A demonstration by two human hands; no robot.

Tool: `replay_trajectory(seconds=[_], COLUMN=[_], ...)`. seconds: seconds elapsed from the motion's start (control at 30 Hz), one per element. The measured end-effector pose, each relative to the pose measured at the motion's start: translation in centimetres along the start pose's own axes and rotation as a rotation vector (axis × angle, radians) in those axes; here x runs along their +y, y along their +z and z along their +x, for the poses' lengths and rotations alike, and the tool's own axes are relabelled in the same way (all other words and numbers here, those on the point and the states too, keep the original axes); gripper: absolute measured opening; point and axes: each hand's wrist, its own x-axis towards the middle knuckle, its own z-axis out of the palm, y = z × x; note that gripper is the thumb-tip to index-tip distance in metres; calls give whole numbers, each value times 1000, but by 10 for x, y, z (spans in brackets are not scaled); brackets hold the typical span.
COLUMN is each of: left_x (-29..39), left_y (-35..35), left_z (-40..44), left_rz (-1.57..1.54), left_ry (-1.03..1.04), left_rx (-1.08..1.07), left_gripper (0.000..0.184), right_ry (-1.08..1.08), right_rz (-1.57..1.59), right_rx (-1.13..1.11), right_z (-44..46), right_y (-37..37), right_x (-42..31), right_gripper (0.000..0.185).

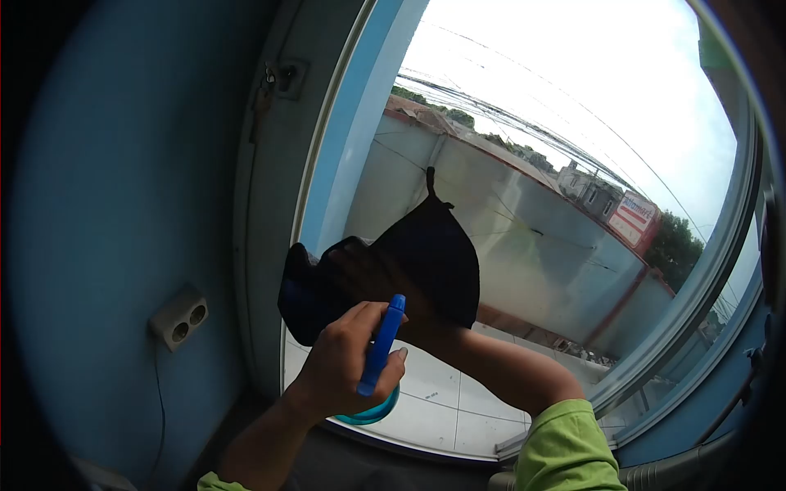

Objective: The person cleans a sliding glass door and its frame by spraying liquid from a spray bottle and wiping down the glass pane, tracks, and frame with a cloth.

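My left hand point(344, 360) is wrapped around a blue spray-bottle head point(383, 344), seen from behind, at the lower middle. Beneath that hand a round turquoise thing point(372, 412) shows in part; whether it belongs to the bottle I cannot tell. Further forward, my right hand point(385, 282) reaches across from the right and grips a dark cloth point(442, 262) with a loop at its top corner. Deep shadow makes its fingers hard to make out against the fabric. The cloth spreads in front of the window or door opening.
A blue frame point(348, 123) borders the opening, beside a door edge with a lock and keys point(282, 78). On the left wall point(115, 204) is a double socket point(182, 319) with a cord. White tiles point(483, 401), a wall and overhead wires lie outside.
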Motion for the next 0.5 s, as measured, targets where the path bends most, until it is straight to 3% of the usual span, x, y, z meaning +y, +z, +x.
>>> replay_trajectory(seconds=[0.07,0.1,0.17,0.23,0.3,0.4,0.5], left_x=[2,1,0,6,3,-6,-8], left_y=[-3,-4,-9,-15,-15,-15,-22], left_z=[-2,-4,-5,-6,-4,1,5], left_rz=[-24,-16,-19,-85,-95,-90,-74], left_ry=[39,31,71,-24,-7,51,3], left_rx=[31,27,50,43,86,160,132], left_gripper=[39,41,40,41,41,40,38], right_ry=[157,-45,-261,14,87,48,-92], right_rz=[805,311,-333,-484,-666,-826,-824], right_rx=[-45,-31,129,408,694,822,273], right_z=[-14,-8,18,70,117,149,102], right_y=[7,-15,-37,-98,-135,-102,-16], right_x=[11,5,10,15,27,24,-11], right_gripper=[62,59,64,71,66,64,57])
